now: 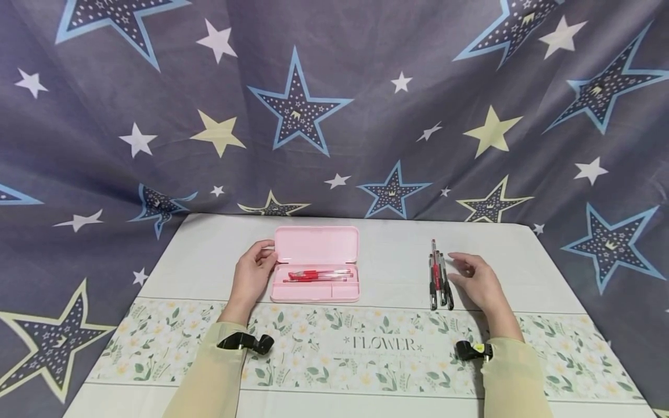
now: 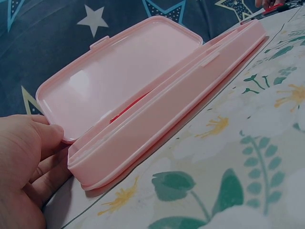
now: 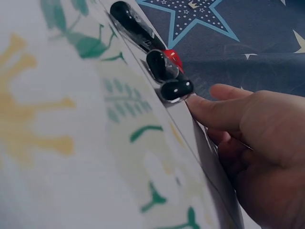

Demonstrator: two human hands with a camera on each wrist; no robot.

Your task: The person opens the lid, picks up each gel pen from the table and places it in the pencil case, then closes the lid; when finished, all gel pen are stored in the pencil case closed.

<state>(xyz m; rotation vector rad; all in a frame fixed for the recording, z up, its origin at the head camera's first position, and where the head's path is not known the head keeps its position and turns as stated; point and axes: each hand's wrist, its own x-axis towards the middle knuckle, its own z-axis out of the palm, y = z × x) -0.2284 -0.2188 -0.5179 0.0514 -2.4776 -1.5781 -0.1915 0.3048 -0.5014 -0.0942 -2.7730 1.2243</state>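
Note:
A pink pencil case (image 1: 316,295) lies with its lid (image 1: 316,244) raised, holding several red pens (image 1: 319,275). At its left side my left hand (image 1: 254,273) pinches the lid's edge, with the thumb on the inner face and the fingers behind, as the left wrist view shows. To the right, black pens (image 1: 443,281) and a red pen (image 1: 436,267) lie in a loose bundle, pointing away from me. My right hand (image 1: 479,281) is just right of this bundle, fingers loosely bent and nothing held. In the right wrist view its thumb tip is right beside a black pen end (image 3: 177,89).
The white table has a flowered strip (image 1: 387,371) with the word FLOWER across its front. Behind the table hangs a grey cloth (image 1: 334,168) with stars. Black camera mounts (image 1: 245,342) sit on both sleeves.

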